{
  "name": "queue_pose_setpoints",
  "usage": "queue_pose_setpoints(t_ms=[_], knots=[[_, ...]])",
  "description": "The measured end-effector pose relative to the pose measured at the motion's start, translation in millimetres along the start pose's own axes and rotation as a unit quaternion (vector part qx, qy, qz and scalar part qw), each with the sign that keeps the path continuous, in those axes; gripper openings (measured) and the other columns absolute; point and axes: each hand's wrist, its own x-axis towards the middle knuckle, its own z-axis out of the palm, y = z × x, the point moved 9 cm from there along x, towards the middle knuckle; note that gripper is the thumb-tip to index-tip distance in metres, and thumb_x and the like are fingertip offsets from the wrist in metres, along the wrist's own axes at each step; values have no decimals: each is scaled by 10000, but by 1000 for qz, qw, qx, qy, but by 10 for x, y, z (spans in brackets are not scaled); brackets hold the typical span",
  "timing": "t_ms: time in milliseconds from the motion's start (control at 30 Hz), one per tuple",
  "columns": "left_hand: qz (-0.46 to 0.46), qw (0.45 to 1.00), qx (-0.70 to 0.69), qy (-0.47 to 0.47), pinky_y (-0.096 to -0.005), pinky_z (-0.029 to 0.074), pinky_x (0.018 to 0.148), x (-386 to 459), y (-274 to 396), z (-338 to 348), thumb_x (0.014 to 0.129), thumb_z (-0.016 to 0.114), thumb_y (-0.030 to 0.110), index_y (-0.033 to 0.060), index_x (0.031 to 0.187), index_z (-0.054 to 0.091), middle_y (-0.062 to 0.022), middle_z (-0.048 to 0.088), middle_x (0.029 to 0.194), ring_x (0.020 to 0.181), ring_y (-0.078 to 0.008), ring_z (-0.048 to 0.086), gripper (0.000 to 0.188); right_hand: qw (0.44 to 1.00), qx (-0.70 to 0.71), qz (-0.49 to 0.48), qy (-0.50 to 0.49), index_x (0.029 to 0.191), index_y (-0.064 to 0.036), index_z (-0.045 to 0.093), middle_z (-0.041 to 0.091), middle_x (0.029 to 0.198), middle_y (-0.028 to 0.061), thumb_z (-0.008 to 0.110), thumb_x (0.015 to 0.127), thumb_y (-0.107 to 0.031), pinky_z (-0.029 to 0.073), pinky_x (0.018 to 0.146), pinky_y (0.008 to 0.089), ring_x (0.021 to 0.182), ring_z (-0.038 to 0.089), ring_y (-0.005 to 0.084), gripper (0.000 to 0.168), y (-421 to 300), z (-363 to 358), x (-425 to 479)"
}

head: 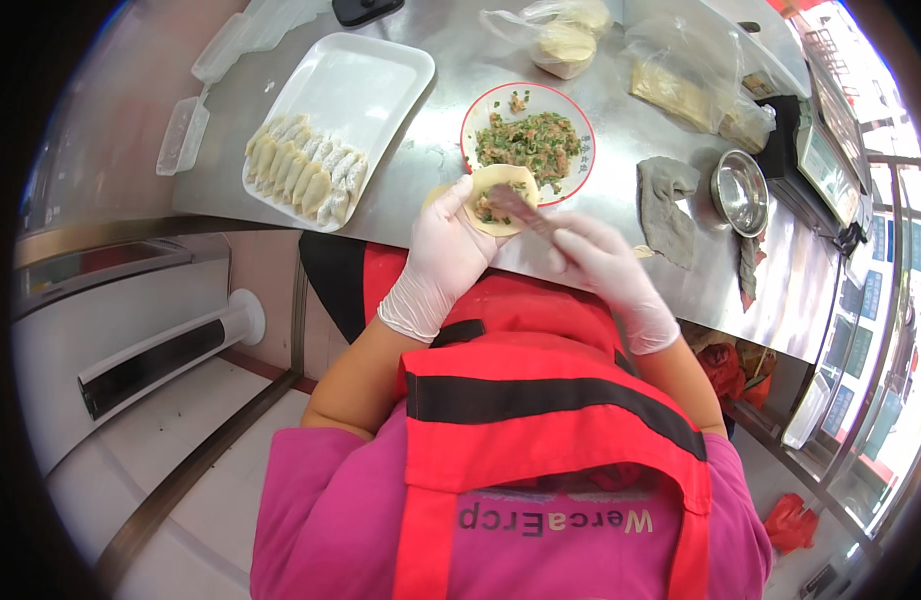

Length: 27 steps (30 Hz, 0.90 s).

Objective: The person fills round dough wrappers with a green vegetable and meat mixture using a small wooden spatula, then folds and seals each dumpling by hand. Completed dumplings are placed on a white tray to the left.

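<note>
My gloved left hand [449, 247] holds a round dumpling wrapper [522, 178] flat, with a mound of filling [493, 204] at its centre. In my gloved right hand [599, 262] is a blurred brown spatula-like tool [528, 211], its end over the filling on the wrapper. Just beyond the hands stands a red-rimmed white bowl [472, 124] of minced filling flecked with green [535, 146]. To the left lies a white tray [370, 75]. Rows of folded dumplings [303, 169], some dusted with flour, fill its near end.
Bagged round wrappers [569, 45] and a bag of yellowish sheets [674, 90] lie at the back of the steel table [430, 172]. On the right are a grey cloth [667, 202], a steel bowl [739, 193] and a scale [828, 165]. Clear plastic containers [183, 135] line the left edge.
</note>
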Motion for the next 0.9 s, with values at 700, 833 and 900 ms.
queue_pose_setpoints(t_ms=[700,833,900], knots=[[-50,989,21,140,-469,385,1029,86,-388,-804,974,334,142,-84,1255,403,-221,472,1280,1197,-338,474,368,693,-699,-109,138,961,-95,618,620,869,124,485,809,-135,485,660,438,759,622,320,206,-511,-284,218],[-64,991,13,114,-448,405,1016,185,-449,-513,987,319,147,-86,1254,394,-217,471,1282,1199,-329,476,362,701,-702,-68,107,1086,-134,617,623,824,121,451,833,-117,485,658,429,768,618,318,303,-394,-278,286],[-59,991,12,117,-445,411,1013,206,-414,-444,989,312,151,-87,1258,389,-221,467,1287,1202,-328,476,367,716,-689,-67,93,1091,-120,623,636,837,134,443,837,-122,484,671,428,790,621,322,311,-384,-283,284]])
